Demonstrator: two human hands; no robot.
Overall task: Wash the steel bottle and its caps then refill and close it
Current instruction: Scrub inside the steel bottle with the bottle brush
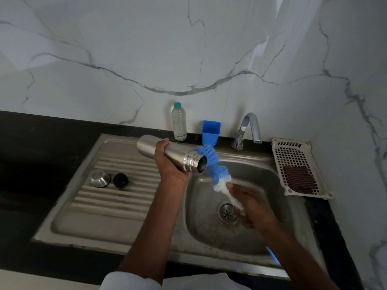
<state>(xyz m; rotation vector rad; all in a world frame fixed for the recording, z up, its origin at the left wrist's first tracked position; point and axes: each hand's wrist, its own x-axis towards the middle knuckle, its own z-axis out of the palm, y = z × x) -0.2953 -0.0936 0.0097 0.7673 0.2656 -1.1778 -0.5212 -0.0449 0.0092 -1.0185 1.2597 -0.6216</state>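
Left hand (pixel 170 162) wraps its fingers round the cylindrical steel bottle (pixel 167 154), held tilted over the stainless sink (pixel 209 237), open mouth twd the basin. Right hand (pixel 250 203) grips the blue-and-white bristle bottle brush (pixel 217 170), bristles just beside the mouth, not inside. On the ribbed drainboard: a steel cup-shaped cap (pixel 100 178) & a round black inner cap (pixel 120 180), side by side.

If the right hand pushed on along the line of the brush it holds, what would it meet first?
Probably the steel bottle: the brush in the right hand points up-left past its open mouth, held by the left hand. Depth is unclear.
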